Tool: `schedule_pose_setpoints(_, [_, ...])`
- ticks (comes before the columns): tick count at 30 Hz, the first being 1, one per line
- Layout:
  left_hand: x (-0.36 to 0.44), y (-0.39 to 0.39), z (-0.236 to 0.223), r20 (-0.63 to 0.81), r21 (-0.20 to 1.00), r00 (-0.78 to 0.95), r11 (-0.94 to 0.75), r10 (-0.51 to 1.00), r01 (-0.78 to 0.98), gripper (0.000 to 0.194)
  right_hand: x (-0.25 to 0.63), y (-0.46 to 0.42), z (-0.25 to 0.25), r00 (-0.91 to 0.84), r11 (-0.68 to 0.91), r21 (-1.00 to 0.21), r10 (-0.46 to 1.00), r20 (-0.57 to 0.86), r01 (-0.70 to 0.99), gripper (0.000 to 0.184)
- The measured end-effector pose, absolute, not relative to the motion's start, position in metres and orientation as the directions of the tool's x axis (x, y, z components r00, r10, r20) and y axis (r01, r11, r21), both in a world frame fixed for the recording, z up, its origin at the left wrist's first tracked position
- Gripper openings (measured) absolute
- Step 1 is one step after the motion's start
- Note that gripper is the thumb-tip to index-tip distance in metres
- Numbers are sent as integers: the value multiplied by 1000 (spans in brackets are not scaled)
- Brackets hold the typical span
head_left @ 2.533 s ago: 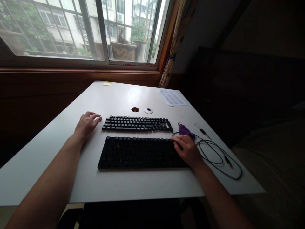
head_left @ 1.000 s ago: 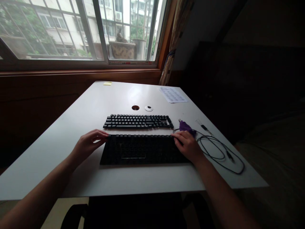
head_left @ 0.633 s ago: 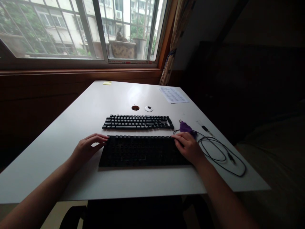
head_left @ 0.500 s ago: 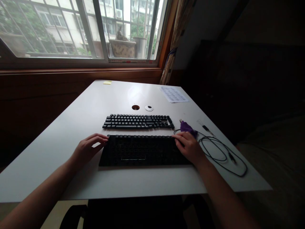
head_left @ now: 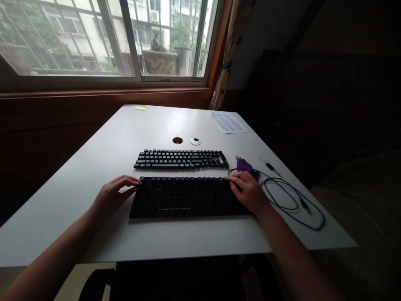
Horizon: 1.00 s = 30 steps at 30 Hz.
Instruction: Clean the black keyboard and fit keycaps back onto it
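A black keyboard lies flat in front of me. Its top row of keycaps is in place, while the area below shows dark, with a bare wire bar near the front. At its far left corner my left hand is closed, thumb and fingertips on the end keycap or edge. Over the far right part, my right hand is bent closed with fingertips at the top row, hiding the right side of the keyboard. Just behind lie loose black keycaps, laid out in keyboard order.
A purple cloth, a coiled black cable and a small wire-ended tool lie right on the white desk. Farther back are a cable hole, its round cover, printed papers and a yellow note.
Both hands keep nearly the same places on the keyboard. The whole view has shifted very slightly.
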<state>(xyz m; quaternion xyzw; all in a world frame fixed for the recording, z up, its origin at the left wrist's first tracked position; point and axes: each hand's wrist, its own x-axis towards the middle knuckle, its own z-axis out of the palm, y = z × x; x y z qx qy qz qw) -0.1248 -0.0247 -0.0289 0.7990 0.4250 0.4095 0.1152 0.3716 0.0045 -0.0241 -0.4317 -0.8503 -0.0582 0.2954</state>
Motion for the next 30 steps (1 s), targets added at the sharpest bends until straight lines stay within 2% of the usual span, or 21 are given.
schedule_pose_setpoints(5, [-125,-24,-26,565,468,296,-594,770,654,17,370,4,-23,-454,624,-154,695,557,766,29])
schedule_pose_setpoints(13, [-122,-29,-24,487,615,253,-534,836,581,20,371,4,-22,-449,618,-154,699,557,771,29])
schedule_pose_setpoints(19, [-125,-29,-29,433,674,209,-469,877,571,23,373,5,-25,-450,614,-156,706,547,774,28])
schedule_pose_setpoints(23, [-122,-30,-25,463,628,219,-492,859,603,23,372,5,-25,-448,608,-154,711,541,779,28])
schedule_pose_setpoints(30, [-120,-32,-26,567,496,298,-607,768,621,13,371,4,-23,-452,613,-145,704,548,777,27])
